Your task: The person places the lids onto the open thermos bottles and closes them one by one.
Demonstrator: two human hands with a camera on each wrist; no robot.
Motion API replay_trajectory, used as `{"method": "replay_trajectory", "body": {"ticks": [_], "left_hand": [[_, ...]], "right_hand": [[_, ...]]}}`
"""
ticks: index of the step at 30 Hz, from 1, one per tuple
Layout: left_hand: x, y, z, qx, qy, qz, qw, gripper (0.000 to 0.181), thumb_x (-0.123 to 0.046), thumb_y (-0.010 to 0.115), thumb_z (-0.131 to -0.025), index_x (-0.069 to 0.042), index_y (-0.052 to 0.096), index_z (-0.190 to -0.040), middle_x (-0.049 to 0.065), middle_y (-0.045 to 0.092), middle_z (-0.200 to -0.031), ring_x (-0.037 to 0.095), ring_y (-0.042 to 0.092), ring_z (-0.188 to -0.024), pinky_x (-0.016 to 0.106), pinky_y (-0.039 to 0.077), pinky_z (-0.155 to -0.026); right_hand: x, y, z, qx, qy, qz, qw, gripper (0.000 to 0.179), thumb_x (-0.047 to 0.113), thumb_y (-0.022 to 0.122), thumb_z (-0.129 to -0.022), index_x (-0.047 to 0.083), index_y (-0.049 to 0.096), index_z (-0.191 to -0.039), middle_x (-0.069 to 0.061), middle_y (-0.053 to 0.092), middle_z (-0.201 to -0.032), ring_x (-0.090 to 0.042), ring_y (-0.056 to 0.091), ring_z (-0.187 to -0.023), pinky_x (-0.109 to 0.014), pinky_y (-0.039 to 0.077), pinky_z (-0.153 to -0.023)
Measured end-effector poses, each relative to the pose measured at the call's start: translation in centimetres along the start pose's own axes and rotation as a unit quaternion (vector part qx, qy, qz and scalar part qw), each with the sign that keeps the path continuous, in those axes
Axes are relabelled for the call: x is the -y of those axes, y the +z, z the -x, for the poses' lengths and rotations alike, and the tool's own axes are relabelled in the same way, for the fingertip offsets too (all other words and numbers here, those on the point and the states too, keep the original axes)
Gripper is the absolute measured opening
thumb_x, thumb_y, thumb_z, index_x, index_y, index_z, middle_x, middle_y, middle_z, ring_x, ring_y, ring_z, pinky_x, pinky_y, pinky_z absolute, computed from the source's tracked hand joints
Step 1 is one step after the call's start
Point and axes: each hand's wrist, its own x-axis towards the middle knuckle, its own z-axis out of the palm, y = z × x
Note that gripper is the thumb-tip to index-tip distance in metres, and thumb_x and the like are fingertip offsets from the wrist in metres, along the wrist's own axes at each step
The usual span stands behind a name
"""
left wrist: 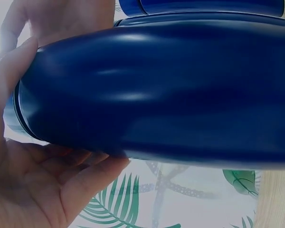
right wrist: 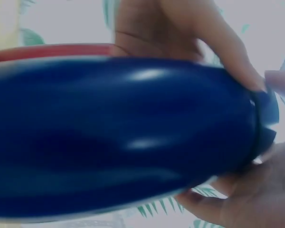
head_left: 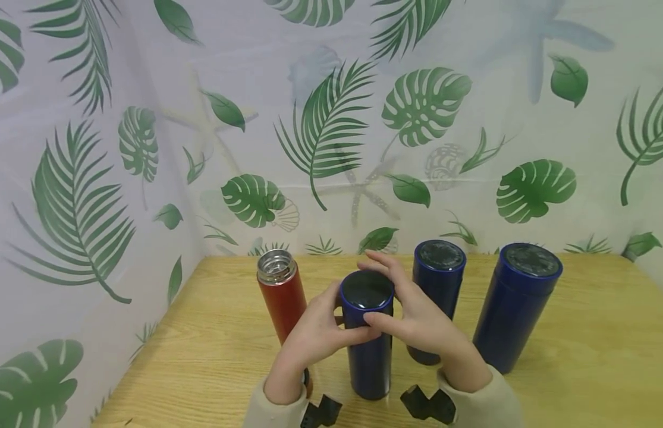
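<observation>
Both left hand [head_left: 317,329] and right hand [head_left: 423,312], as I see them from here, curl round the top of the front blue flask [head_left: 370,364], upright on the counter [head_left: 203,356]. Red flask [head_left: 281,303], mouth open: lower body hidden behind left hand and wrist. Middle blue flask [head_left: 437,288] partly masked by right hand; right blue flask [head_left: 513,315] farther right. Wrist views crop the front blue flask's base; right one blurred.

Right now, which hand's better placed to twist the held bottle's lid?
Probably the right hand: its thumb sits higher, by the rim of the lid, and it reaches round the far side. The left hand has its thumb lower on the blue bottle, so may suit steadying.
</observation>
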Motion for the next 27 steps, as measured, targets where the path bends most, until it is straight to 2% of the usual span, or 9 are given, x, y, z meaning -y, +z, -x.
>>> {"method": "replay_trajectory", "body": {"ticks": [3,8,11,13,16,21,24,27], "left_hand": [[0.0,0.1,0.0,0.002,-0.008,0.005,1.0,0.058,-0.017,0.073,-0.073,-0.01,0.043,-0.122,0.001,0.052,-0.115,0.015,0.05,-0.105,0.035,0.044,-0.083],[0.0,0.0,0.1,0.0,-0.01,-0.005,0.9999,0.061,-0.017,0.073,-0.073,-0.01,0.042,-0.125,0.003,0.051,-0.117,0.017,0.048,-0.108,0.036,0.044,-0.084],[0.1,0.0,0.1,-0.001,-0.002,-0.016,0.9999,0.062,-0.017,0.073,-0.074,-0.009,0.041,-0.126,0.004,0.051,-0.119,0.019,0.048,-0.109,0.036,0.043,-0.085],[0.1,0.0,0.1,-0.001,0.0,-0.017,0.9999,0.061,-0.018,0.073,-0.074,-0.01,0.041,-0.126,0.004,0.051,-0.119,0.019,0.047,-0.109,0.035,0.043,-0.085],[0.1,0.1,0.0,0.002,0.0,-0.011,0.9999,0.06,-0.019,0.072,-0.074,-0.011,0.042,-0.125,0.003,0.052,-0.117,0.018,0.048,-0.108,0.036,0.043,-0.085],[0.0,0.1,0.0,0.0,-0.006,-0.004,1.0,0.061,-0.018,0.074,-0.073,-0.011,0.042,-0.124,0.002,0.052,-0.115,0.016,0.049,-0.106,0.037,0.043,-0.084],[-0.1,0.1,0.0,0.001,-0.007,0.0,1.0,0.063,-0.016,0.074,-0.072,-0.01,0.041,-0.126,0.003,0.052,-0.116,0.017,0.049,-0.106,0.037,0.043,-0.084],[-0.2,0.1,0.0,0.0,-0.009,-0.003,1.0,0.064,-0.017,0.074,-0.072,-0.012,0.041,-0.126,0.002,0.052,-0.115,0.016,0.049,-0.107,0.037,0.043,-0.084]], "right_hand": [[0.1,-0.4,0.0,0.001,0.002,0.02,0.9998,0.067,0.009,0.065,-0.08,0.005,0.027,-0.134,-0.013,0.042,-0.129,-0.026,0.043,-0.114,-0.05,0.036,-0.088],[0.2,0.1,-0.1,-0.046,0.029,0.088,0.9947,0.061,0.02,0.077,-0.068,0.007,0.047,-0.12,-0.005,0.05,-0.115,-0.018,0.05,-0.101,-0.041,0.042,-0.083],[0.3,0.7,-0.2,-0.069,0.056,0.106,0.9904,0.062,0.028,0.08,-0.063,0.011,0.051,-0.114,-0.002,0.047,-0.11,-0.016,0.049,-0.095,-0.037,0.043,-0.079],[0.3,0.8,-0.3,-0.073,0.065,0.112,0.989,0.062,0.03,0.079,-0.064,0.011,0.05,-0.115,-0.003,0.045,-0.11,-0.017,0.048,-0.093,-0.037,0.044,-0.076],[0.1,0.6,-0.2,-0.056,0.055,0.104,0.9915,0.062,0.026,0.074,-0.072,0.008,0.043,-0.123,-0.008,0.044,-0.117,-0.022,0.048,-0.101,-0.042,0.042,-0.08],[-0.1,-0.2,0.1,0.0,0.026,0.046,0.9986,0.065,0.019,0.06,-0.084,0.0,0.026,-0.136,-0.017,0.039,-0.13,-0.03,0.037,-0.119,-0.052,0.032,-0.09],[-0.1,-0.5,0.1,0.016,0.033,0.01,0.9993,0.066,0.016,0.059,-0.085,-0.003,0.022,-0.137,-0.021,0.037,-0.131,-0.032,0.037,-0.119,-0.054,0.03,-0.091],[0.0,-0.5,0.1,0.005,0.054,0.003,0.9985,0.068,0.014,0.063,-0.082,-0.003,0.026,-0.136,-0.021,0.039,-0.13,-0.032,0.04,-0.117,-0.053,0.032,-0.09]]}}
